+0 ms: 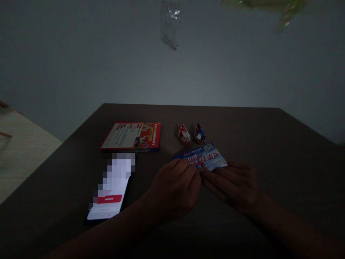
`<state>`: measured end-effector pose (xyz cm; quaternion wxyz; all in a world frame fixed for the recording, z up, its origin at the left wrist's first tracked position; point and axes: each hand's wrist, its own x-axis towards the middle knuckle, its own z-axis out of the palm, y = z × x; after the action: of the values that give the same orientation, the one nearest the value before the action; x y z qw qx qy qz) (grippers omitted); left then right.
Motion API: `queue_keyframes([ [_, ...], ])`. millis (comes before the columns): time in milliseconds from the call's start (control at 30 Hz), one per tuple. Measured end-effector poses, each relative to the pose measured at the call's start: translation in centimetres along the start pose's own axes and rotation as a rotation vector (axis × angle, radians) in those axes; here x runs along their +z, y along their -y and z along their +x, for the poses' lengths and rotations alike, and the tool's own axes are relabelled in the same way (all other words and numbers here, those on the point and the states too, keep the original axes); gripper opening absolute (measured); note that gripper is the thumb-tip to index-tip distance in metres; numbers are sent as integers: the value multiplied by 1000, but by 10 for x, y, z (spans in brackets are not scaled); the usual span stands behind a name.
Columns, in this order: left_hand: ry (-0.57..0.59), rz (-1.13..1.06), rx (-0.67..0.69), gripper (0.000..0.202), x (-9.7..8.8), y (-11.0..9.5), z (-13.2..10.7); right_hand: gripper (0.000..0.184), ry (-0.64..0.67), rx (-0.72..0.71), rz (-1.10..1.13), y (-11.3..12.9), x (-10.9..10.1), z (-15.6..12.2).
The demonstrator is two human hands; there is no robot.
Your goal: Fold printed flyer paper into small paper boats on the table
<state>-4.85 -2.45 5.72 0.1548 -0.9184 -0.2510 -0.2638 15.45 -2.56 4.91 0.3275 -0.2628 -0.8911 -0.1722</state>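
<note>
A blue printed leaflet (pixel 202 156) lies on the dark table (pixel 269 144) just beyond my hands. My left hand (pixel 175 189) has its fingers curled and pinches the near edge of that leaflet. My right hand (pixel 233 185) lies with fingers stretched toward the left, pressing on the same near edge. Beyond the leaflet stand two small folded paper pieces, one red and white (pixel 184 135), one blue (pixel 199 134).
A stack of red and white leaflets (pixel 132 136) lies at the left of the table. A lit phone (pixel 113 187) lies near my left forearm. A clear plastic bag (pixel 169 23) hangs on the wall above. Pale floor (pixel 21 151) shows at the left.
</note>
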Motion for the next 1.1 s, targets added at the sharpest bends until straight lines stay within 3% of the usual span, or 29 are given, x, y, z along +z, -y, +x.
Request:
queue_keyframes([
  [633,-44,-67,5,14,1,3,2,20,-4,47,44,-6,-6,-3],
  [900,-31,-69,4,13,2,5,1,14,-23,66,54,-8,-8,0],
  [1100,-100,-48,-8,11,1,5,2,17,-17,101,74,-10,-10,-4],
])
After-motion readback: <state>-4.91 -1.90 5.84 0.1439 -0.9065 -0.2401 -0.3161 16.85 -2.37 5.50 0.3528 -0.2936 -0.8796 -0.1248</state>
